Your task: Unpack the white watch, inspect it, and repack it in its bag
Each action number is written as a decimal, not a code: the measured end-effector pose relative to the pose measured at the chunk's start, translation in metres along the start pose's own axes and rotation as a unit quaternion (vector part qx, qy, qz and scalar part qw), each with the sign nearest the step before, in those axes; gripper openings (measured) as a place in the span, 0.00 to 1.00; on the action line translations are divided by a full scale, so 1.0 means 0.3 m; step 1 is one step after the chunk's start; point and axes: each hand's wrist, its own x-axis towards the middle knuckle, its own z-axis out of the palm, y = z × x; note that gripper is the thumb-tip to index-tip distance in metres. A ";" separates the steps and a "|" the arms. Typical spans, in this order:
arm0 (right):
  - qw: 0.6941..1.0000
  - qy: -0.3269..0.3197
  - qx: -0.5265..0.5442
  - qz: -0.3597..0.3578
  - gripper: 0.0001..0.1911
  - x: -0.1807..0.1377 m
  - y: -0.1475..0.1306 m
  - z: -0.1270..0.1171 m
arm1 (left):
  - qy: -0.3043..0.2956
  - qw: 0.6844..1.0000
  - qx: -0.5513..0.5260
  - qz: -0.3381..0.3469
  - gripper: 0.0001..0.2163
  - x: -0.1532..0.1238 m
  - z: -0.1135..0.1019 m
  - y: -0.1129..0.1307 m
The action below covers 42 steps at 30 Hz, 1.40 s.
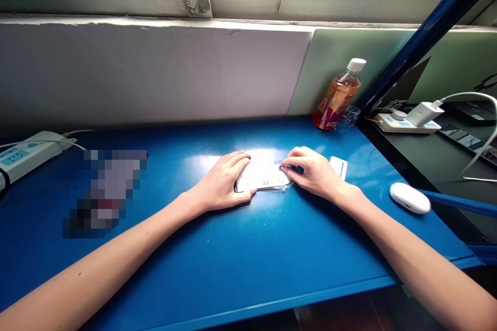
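Observation:
A flat white thing (262, 173), shaped like a phone with rounded corners, lies on the blue table (248, 253). It bears a small printed code near its front edge, and glare washes out much of its face. My left hand (225, 178) grips its left end, thumb at the front edge and fingers over the back edge. At the right end, my right hand (310, 170) has thumb and forefinger pinched together; what lies between them is too small to make out. Clear, crumpled film (285, 187) shows at the front right corner. Beside my right hand lies a white card (339, 167).
A drink bottle (337, 95) and a clear cup (350, 116) stand at the back right. A white rounded case (410, 197) lies by the right edge. Power strips (33, 152) sit on both sides. A pixelated object (111, 191) lies left.

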 end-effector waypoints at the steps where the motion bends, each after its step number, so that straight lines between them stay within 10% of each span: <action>1: 1.000 -0.012 0.017 -0.019 0.09 0.001 0.006 -0.001 | 0.001 1.000 0.001 -0.001 0.30 -0.001 0.001 0.000; 26: 0.990 -0.054 0.117 -0.059 0.15 0.004 0.004 -0.017 | 0.004 0.999 -0.012 0.034 0.28 -0.004 0.007 -0.020; 42: 0.991 -0.129 -0.006 -0.023 0.09 0.001 0.060 -0.109 | 0.002 1.000 -0.006 0.019 0.31 0.002 0.004 -0.010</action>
